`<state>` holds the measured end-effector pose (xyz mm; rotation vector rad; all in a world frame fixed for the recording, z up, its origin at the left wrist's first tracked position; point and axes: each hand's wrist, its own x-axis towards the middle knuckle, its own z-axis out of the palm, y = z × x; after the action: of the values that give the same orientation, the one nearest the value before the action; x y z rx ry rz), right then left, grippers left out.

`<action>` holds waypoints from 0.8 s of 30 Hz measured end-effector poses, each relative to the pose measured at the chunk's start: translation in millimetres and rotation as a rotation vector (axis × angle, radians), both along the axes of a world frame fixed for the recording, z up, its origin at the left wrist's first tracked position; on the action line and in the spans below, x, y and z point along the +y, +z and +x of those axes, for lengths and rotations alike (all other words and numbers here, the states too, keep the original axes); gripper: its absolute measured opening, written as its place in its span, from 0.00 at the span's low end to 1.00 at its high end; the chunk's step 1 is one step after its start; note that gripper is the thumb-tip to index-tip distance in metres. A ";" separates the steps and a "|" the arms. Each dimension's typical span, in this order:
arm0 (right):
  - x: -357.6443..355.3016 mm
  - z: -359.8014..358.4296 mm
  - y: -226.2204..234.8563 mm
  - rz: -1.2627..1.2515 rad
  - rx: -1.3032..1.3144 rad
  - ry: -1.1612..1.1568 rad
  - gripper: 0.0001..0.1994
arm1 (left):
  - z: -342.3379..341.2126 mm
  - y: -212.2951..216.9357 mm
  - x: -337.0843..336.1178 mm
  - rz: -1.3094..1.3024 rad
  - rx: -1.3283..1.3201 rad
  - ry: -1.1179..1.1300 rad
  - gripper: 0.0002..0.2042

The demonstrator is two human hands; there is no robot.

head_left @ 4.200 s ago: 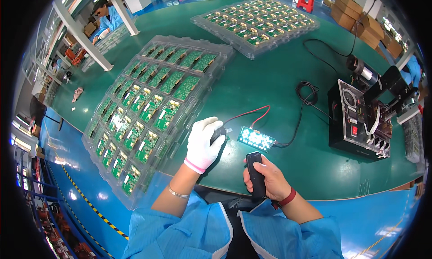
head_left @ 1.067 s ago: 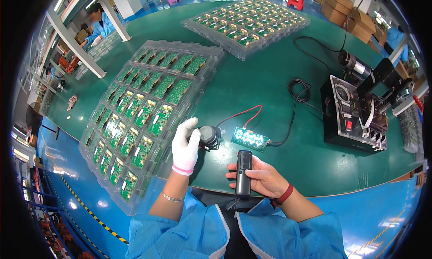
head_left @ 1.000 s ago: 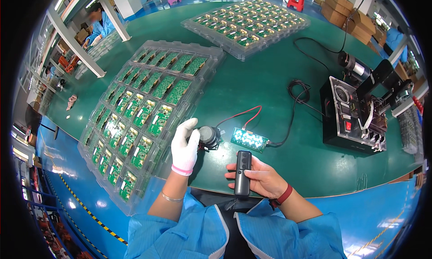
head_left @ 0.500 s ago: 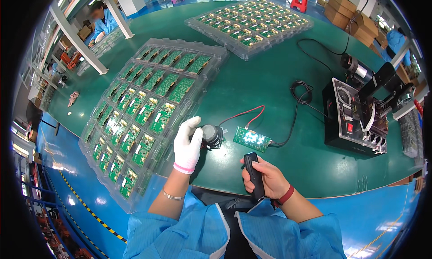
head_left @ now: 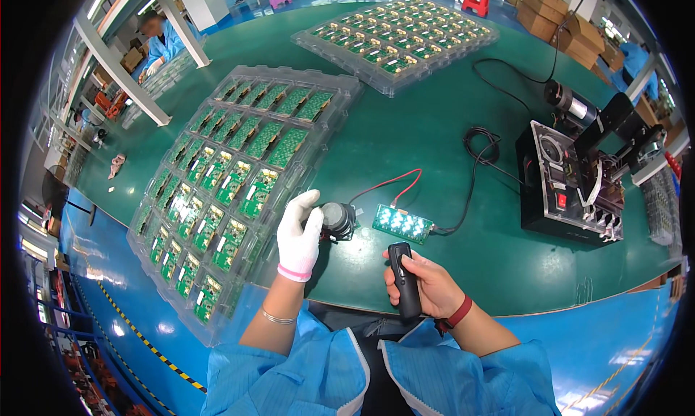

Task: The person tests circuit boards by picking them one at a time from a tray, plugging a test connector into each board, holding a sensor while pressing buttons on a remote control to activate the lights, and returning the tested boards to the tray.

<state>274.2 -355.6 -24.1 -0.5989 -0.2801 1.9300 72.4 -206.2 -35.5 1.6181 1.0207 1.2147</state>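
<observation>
Gloved left hand (head_left: 300, 236) gripping round black part (head_left: 337, 220) at frame centre, bare right hand (head_left: 420, 286) closed around black remote (head_left: 405, 278) below lit circuit board (head_left: 402, 223), green tabletop (head_left: 405, 134), board tray (head_left: 232, 184) left.

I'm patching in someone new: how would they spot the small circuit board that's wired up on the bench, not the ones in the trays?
Start at the green table and find the black test box on its right side. A black cable runs left from there to one small green board lying bare on the table, just beyond the right hand. Unlike the trayed boards, it sits alone with red and black wires attached.
</observation>
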 end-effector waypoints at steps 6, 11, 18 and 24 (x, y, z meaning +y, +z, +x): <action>-0.1 3.1 -10.7 -0.020 0.082 -0.004 0.18 | 0.4 -3.2 0.3 -0.010 -0.004 0.012 0.15; 0.2 -2.3 3.0 0.038 0.056 0.046 0.29 | -1.4 -0.4 -0.1 -0.011 -0.007 0.030 0.15; 0.4 -6.0 5.6 0.018 0.004 0.026 0.29 | 0.7 2.8 0.6 -0.017 -0.028 0.017 0.15; 1.7 -6.0 -3.0 0.034 0.043 0.073 0.27 | -0.2 4.4 -1.0 -0.064 -0.015 0.018 0.15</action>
<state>268.2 -353.9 -27.1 -0.5303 -0.3107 2.0016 72.2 -207.2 -31.2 1.5515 1.0564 1.1931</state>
